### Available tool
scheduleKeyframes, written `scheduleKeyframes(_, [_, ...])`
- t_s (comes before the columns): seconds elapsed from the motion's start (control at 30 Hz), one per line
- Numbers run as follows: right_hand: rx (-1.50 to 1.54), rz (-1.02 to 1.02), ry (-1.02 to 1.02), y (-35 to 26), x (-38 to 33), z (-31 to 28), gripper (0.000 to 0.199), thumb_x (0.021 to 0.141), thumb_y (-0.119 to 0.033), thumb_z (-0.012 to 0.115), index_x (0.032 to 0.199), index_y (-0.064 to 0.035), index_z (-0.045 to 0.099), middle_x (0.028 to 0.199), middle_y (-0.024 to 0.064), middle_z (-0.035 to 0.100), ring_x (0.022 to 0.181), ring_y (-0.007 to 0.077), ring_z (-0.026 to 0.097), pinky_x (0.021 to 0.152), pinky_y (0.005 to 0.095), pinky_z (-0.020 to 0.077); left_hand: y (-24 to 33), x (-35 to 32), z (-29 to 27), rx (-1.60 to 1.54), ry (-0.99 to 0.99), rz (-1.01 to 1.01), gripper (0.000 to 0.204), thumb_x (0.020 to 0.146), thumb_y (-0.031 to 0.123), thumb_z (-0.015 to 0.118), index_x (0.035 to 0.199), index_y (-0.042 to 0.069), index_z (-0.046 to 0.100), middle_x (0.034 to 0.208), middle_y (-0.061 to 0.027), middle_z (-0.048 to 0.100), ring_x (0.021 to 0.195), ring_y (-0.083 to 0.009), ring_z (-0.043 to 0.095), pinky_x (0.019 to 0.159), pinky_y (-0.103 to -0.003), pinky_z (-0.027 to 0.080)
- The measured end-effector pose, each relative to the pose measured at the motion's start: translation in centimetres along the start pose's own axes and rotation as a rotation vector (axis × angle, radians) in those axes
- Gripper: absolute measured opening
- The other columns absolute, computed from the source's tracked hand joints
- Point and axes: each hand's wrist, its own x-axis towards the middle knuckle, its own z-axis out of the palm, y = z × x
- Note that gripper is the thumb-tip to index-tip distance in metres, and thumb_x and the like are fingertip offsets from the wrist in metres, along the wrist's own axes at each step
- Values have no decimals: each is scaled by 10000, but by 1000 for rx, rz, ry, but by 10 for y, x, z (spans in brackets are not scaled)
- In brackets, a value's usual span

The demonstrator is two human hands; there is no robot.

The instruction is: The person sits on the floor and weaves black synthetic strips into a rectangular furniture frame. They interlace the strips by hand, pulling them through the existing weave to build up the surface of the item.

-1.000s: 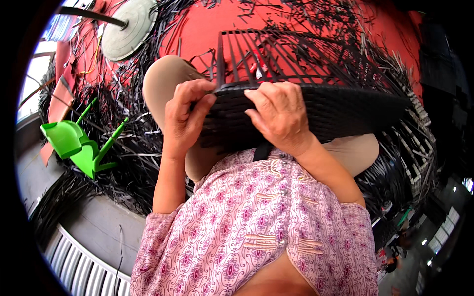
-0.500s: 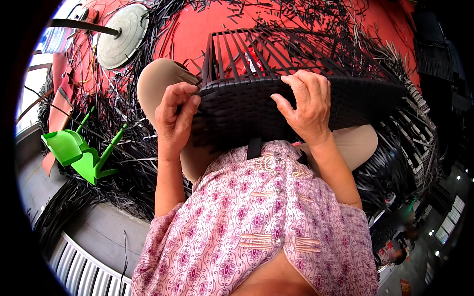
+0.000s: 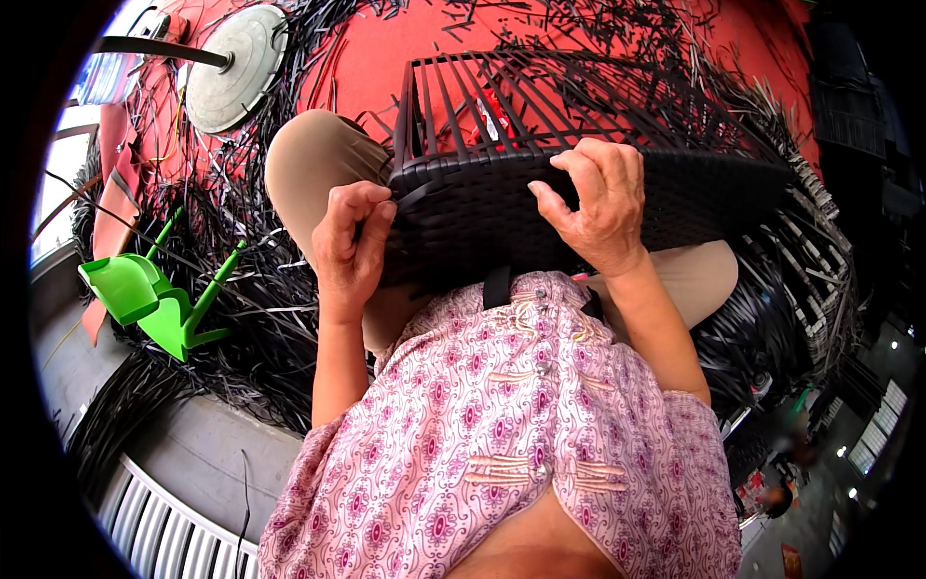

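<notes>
A black woven frame (image 3: 482, 227) lies across my lap, its near part closely woven and its far part made of bare dark bars (image 3: 453, 101). At the frame's left corner, my left hand (image 3: 352, 241) is closed in a pinch on a thin black strip (image 3: 415, 194) that runs onto the weave. My right hand (image 3: 600, 207) is hooked over the upper edge of the weave right of centre, fingers bent over the edge and thumb spread to the left. The fingertips' far side is hidden.
Loose black strips (image 3: 251, 338) lie heaped around my legs. A green dustpan (image 3: 125, 288) stands at the left. Farther off is a round grey base (image 3: 236, 72) with a dark pole, on red flooring (image 3: 598, 34). A white slatted piece (image 3: 164, 526) is at lower left.
My left hand has moved slightly down and right, and a strip now shows beside its fingertips. My right hand stays almost in place. The frame has barely shifted.
</notes>
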Motion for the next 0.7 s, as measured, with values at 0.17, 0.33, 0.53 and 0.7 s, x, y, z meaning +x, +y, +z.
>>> scheduleKeyframes(0.17, [18,-41,10,2,5,0,317,703,-152,837,940,-119,630,941,70,603,881,287,589,792,419,466,-1,2,-1,11,-5,18,120,981,-22,657,1085,31,629,887,41,594,767,-29,502,682,-186,405])
scheduleKeyframes(0.33, [-1,-72,78,11,1,7,244,723,-218,769,850,-132,579,885,54,532,815,259,532,752,405,441,-2,3,3,-17,-7,34,129,979,-47,642,1087,20,622,896,51,568,767,-25,473,703,-181,396])
scheduleKeyframes(0.53, [38,-72,136,13,-2,13,216,742,-204,767,825,-138,579,852,42,528,786,252,530,734,398,437,0,-2,2,65,-12,94,135,962,-54,660,1073,15,627,945,15,603,790,-45,508,742,-198,437])
scheduleKeyframes(0.7, [84,-83,126,10,-5,13,175,751,-139,775,806,-137,608,814,38,559,770,260,558,726,397,446,1,-6,1,75,-9,67,120,949,-51,674,1041,7,623,978,-15,602,831,-81,551,770,-217,457])
